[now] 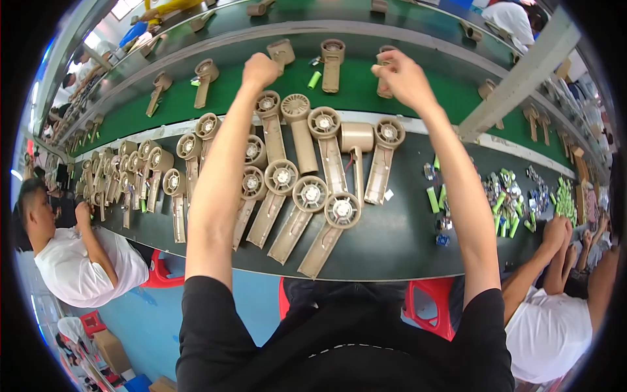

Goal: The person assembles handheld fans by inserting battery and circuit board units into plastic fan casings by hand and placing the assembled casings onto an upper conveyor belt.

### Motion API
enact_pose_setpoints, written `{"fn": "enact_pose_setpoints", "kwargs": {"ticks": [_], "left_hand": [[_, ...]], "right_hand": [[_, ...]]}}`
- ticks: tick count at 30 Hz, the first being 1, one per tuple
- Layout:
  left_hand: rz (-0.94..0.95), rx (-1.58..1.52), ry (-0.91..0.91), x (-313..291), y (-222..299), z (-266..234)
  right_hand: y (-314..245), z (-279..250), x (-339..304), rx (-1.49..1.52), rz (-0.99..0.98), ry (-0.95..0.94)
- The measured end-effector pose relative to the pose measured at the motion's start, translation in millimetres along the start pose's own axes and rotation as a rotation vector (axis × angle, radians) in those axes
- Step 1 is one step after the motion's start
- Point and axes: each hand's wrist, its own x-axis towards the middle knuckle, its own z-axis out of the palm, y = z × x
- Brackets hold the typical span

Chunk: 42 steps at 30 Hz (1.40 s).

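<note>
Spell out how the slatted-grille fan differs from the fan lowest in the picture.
The slatted-grille fan shows a face of beige radial slats; the lowest fan shows an open ring around a white hub. The slatted-grille fan's handle looks smooth and rounded; the lowest fan's is a hollow trough. The slatted-grille fan's handle leans slightly right toward the person; the lowest fan's slants left. Both are beige, with a round head and long handle.

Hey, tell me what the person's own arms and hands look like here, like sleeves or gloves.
Plain black short sleeves leave both forearms bare. The left hand and right hand are ungloved; no watch, bracelet or cable shows on either arm.
</note>
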Motion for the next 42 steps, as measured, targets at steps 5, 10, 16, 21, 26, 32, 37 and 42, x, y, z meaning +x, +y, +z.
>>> {"fn": "enact_pose_setpoints", "kwargs": {"ticks": [5,10,16,21,26,32,37,42], "left_hand": [[0.238,-0.093,0.141,-124.5,46.2,-57.8],[0.367,-0.275,0.032,-311.2,99.2,-73.1],[0.373,-0.365,-0.165,-403.8,115.3,16.7],[0.409,-0.315,-0.119,-413.2,111.8,58.8],[0.471,-0.316,-0.011,-408.2,116.7,34.4],[0.547,-0.523,-0.046,-395.5,131.9,16.8],[0.894,-0.666,0.122,-398.2,160.5,13.7],[0.986,-0.668,0.156,-394.3,146.0,30.4]], "right_hand": [[-5.5,-89.2,-118.3,0.151,0.136,0.087],[15.7,-104.1,-240.5,-0.023,0.239,0.083],[20.9,-55.7,-322.6,-0.4,0.179,0.297],[34.7,-54.0,-334.2,-0.146,0.175,0.394],[12.1,-95.4,-326.6,0.339,0.153,0.411],[2.7,-105.6,-320.1,0.517,0.145,0.446],[-26.9,-80.7,-321.1,0.619,0.217,0.455],[-41.0,-56.8,-317.6,0.845,0.126,0.407]]}}
